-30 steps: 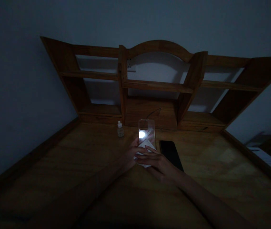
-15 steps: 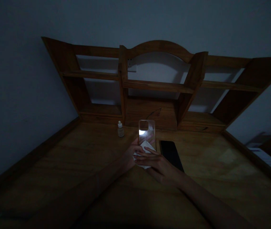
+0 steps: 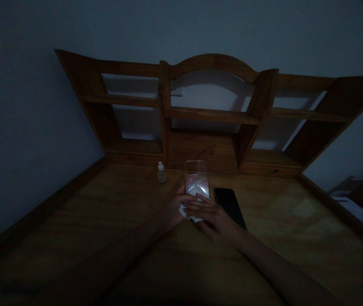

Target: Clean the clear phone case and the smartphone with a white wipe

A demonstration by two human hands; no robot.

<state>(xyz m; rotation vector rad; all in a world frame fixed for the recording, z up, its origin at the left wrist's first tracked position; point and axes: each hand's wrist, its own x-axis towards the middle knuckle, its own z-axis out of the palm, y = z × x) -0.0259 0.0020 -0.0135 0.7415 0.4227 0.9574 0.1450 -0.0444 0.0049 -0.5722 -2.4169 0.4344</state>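
Observation:
A clear phone case [image 3: 196,172] stands tilted up over the desk, its camera cutout at the top. My left hand [image 3: 178,206] is closed round its lower left side, the fingers partly showing through the clear back. With my right hand [image 3: 211,216] I press a folded white tissue [image 3: 197,191] against the lower part of the case. The tissue lies under my right fingers and hides the case's bottom end. Just right of my hands a dark phone [image 3: 230,206] lies flat on the desk.
A small dropper bottle [image 3: 161,175] with a white cap stands left of the case. Behind, a wooden shelf unit [image 3: 211,114] runs along the back of the wooden desk [image 3: 283,238]. A wall socket [image 3: 176,88] shows through it. Papers [image 3: 360,214] lie beyond the right edge.
The phone case has tilted slightly, and the bright reflection on it has slid from near the cutout to lower down. My right hand and the tissue have shifted a little.

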